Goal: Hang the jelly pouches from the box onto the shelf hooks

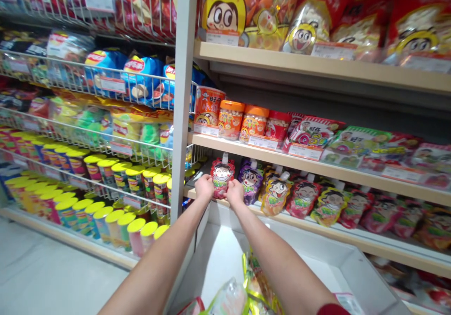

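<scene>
At the center of the frame, the left hand (205, 186) and right hand (234, 192) grip opposite side edges of the red pouch (222, 177), fingers closed. The pouch stands upright on the lower shelf (282, 219), just beside the purple pouch (250, 182) to its right.

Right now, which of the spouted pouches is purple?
The second from the left: the purple pouch, just right of the red one between both hands.
</scene>
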`<state>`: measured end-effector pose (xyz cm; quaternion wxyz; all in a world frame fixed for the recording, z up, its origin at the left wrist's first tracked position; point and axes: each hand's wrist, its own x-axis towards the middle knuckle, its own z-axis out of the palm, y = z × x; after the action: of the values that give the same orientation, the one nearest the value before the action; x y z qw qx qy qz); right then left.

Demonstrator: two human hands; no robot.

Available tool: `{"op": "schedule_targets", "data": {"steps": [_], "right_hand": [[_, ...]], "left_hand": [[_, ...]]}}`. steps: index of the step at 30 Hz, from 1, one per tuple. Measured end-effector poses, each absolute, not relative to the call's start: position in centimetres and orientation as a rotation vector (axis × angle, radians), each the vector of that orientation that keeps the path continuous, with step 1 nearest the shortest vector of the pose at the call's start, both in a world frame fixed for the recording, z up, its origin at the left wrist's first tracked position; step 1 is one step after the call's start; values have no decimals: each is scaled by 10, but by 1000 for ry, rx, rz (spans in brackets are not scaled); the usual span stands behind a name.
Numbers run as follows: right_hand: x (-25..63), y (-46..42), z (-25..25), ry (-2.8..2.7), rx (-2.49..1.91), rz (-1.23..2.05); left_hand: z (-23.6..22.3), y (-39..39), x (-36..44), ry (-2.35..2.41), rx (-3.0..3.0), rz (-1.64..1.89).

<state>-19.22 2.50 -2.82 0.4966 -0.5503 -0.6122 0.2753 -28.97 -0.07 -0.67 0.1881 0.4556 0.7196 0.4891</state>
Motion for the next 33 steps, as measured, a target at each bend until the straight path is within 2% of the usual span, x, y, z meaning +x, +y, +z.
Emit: {"op": "schedule_targets", "data": {"steps": [8,16,22,26,33], "right_hand": [[-192,20,-18,-1550,-1370,590],[-155,-36,-24,-1855,-1305,470],[-98,-114,-54,-2114,-1160,482],[-69,-153,-75,-2264,-1109,486],[-52,-191,-93,-2568,-958,429]], "left_hand": [[-11,10,-289,2095,1282,1465],[-17,-49,-278,1993,1303,1397],[-32,-111,-245,1648,1607,876],[-41,-145,-226,1673,1784,511],[-57,-172,-209,1791,1723,306]]}}
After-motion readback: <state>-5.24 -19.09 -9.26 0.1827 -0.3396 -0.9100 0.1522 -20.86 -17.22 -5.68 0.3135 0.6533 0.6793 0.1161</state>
